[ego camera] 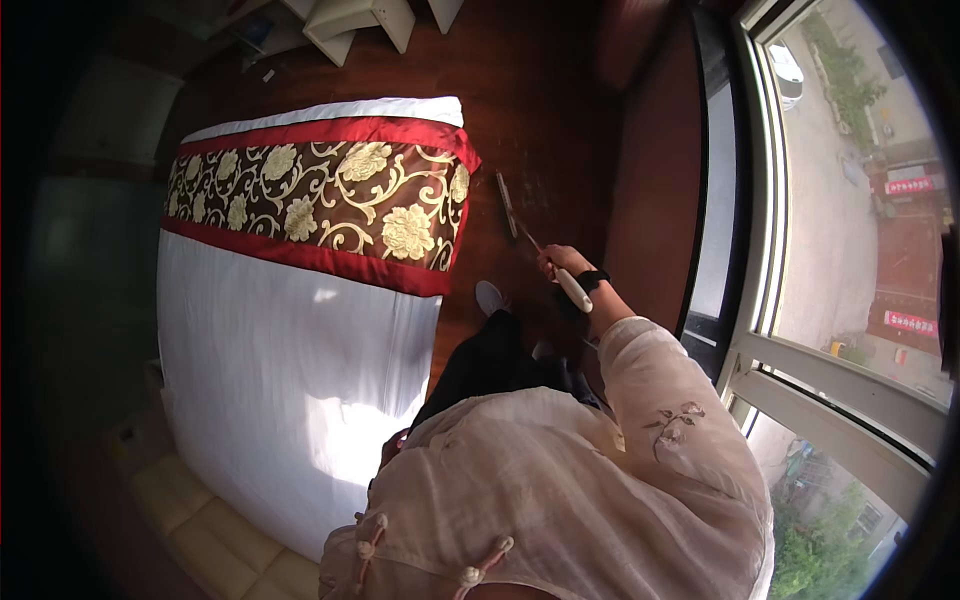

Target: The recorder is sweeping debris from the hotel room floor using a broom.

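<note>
My right hand (564, 261) is closed round the pale handle of a long-handled tool (574, 289), and a dark band circles that wrist. From the hand a thin shaft runs to a long narrow head (507, 205) at the dark wooden floor, just off the bed's corner. The kind of tool is not plain. Of my left hand (393, 445) only a small dark part shows, low beside my hip at the bed's edge; its fingers are mostly hidden by my shirt. My shoe (490, 297) stands on the floor between bed and wall.
At left lies a bed with a white sheet (292, 337) and a red-edged floral bed runner (315, 199). Its padded headboard (225, 544) is at lower left. Pale furniture (360, 22) stands beyond the foot. A wall and window frame (757, 187) run along the right.
</note>
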`<state>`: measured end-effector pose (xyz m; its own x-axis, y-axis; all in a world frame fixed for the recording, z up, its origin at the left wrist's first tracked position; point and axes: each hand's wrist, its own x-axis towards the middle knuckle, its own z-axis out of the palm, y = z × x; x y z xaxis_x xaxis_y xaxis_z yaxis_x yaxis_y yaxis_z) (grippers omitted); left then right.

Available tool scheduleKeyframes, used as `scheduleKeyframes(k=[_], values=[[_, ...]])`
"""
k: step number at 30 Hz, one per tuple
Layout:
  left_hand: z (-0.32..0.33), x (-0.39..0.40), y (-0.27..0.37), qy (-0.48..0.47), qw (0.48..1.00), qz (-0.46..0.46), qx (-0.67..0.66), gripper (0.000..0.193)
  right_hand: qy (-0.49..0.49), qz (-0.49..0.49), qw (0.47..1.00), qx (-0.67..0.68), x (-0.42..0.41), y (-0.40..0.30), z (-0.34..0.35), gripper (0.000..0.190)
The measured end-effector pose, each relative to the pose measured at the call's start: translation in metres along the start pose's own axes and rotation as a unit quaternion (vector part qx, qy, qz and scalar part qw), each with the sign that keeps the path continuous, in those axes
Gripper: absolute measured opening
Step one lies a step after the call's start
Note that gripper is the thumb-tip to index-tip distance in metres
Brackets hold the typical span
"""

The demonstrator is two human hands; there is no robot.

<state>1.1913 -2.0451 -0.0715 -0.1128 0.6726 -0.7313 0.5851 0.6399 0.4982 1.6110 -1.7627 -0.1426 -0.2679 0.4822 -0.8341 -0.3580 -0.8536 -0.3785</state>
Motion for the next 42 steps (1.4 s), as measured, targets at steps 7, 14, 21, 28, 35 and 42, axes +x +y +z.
scheduleKeyframes(k=[7, 14, 21, 28, 35, 42], values=[[-0.034, 0.057, 0.035, -0.015, 0.998, -0.006, -0.054, 0.036, 0.044, 0.019, 0.997, -0.063, -0.038, 0.014, 0.017, 0.054], [-0.052, 0.1, 0.105, -0.046, 0.98, -0.102, -0.167, 0.033, -0.018, 0.155, 0.987, -0.023, 0.008, -0.021, 0.041, 0.036], [-0.038, 0.101, 0.135, -0.029, 0.995, -0.094, -0.029, 0.038, -0.077, 0.158, 0.984, -0.016, 0.057, -0.135, -0.021, 0.01], [-0.009, 0.125, 0.095, 0.011, 0.999, -0.017, -0.034, 0.026, -0.032, 0.051, 0.997, 0.04, 0.059, -0.179, -0.036, 0.014], [0.006, 0.132, 0.182, 0.042, 0.997, 0.056, -0.026, 0.027, -0.051, 0.097, 0.993, 0.034, 0.035, -0.162, -0.032, 0.035], [0.001, 0.127, 0.213, 0.048, 0.995, -0.004, 0.083, 0.026, -0.092, 0.06, 0.994, 0.02, 0.107, -0.222, -0.038, 0.01]])
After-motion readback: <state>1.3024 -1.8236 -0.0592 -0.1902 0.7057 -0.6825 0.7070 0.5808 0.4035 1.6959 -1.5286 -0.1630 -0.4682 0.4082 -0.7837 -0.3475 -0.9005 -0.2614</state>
